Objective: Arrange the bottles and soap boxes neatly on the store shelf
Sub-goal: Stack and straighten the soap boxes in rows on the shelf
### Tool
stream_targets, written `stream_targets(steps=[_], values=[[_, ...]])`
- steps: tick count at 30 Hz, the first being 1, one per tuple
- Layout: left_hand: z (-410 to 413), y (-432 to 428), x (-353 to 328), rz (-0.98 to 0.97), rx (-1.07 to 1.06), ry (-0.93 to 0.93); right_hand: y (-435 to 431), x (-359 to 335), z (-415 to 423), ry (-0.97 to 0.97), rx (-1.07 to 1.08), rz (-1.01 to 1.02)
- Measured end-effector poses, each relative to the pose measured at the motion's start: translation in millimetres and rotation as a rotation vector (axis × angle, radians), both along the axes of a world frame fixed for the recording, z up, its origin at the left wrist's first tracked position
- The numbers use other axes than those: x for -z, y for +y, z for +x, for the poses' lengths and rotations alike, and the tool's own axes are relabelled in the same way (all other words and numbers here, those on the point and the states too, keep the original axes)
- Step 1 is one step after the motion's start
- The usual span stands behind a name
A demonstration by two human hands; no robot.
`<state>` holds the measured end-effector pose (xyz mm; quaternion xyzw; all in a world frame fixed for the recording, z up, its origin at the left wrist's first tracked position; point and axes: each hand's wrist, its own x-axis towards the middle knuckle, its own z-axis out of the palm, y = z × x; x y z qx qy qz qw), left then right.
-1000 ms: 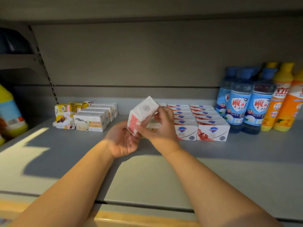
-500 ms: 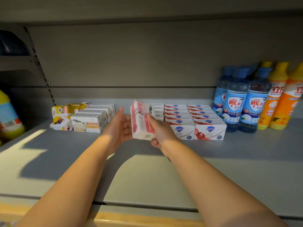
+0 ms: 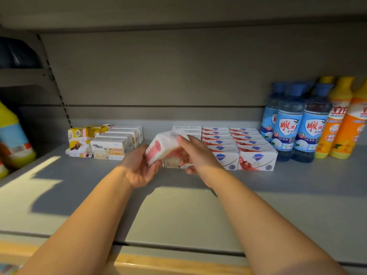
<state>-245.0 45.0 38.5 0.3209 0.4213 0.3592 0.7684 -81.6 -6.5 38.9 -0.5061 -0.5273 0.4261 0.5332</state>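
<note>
**Shelf mostly ordered, one box in hand**

A white-and-pink soap box (image 3: 161,145) is gripped, tilted, between the left hand (image 3: 139,167) and right hand (image 3: 195,155), above the shelf (image 3: 178,211). Red-and-white boxes (image 3: 238,147) and bottles (image 3: 301,124) are already lined up. The held box, seemingly meant for the middle row, remains unplaced; yellow packs (image 3: 79,139) look untidy.

Grey shelf (image 3: 198,211), soap boxes (image 3: 240,147) in rows, blue bottles (image 3: 297,128), orange bottles (image 3: 341,124)

Both bare forearms reach forward and meet in the middle. The left hand (image 3: 139,168) is palm-up, cupped underneath, fingers (image 3: 154,167) curled in; the right hand (image 3: 195,155) is angled over the top, pinching down.
</note>
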Motion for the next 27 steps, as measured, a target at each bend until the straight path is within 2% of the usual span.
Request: stream_targets(steps=[4, 7, 10, 13, 15, 17, 21, 24, 27], values=[[5.6, -4.9, 5.8, 0.024, 0.229, 0.279, 4.2, 1.3, -0.1, -0.199, 0.206, 0.079], [12.3, -8.4, 9.3, 0.069, 0.351, 0.335, 4.5, 0.8, 10.9, -0.258, 0.258, 0.038], [15.1, -10.4, 6.8, 0.053, 0.35, 0.264, 5.7, 0.9, 17.9, -0.253, 0.252, 0.025], [16.2, -8.7, 4.9, 0.116, 0.166, 0.066, 10.4, -0.4, 16.1, -0.001, 0.151, 0.001], [14.2, -3.6, 5.0, 0.259, 0.022, -0.096, 11.7, -0.9, 15.1, 0.192, 0.045, -0.015], [9.6, -0.5, 2.5, 0.438, -0.044, -0.181, 13.8, 2.4, 16.8, 0.233, -0.039, 0.009], [-3.1, -1.9, -4.1, 0.739, -0.03, -0.268, 9.0, 6.8, 21.1, 0.3, -0.202, 0.108], [-10.8, -3.5, -6.8, 0.837, -0.018, -0.348, 3.6, 9.9, 15.9, 0.083, -0.077, 0.312], [-12.4, -3.6, -7.2, 0.849, -0.007, -0.369, -0.7, 8.5, 7.1, -0.25, 0.154, 0.679]])
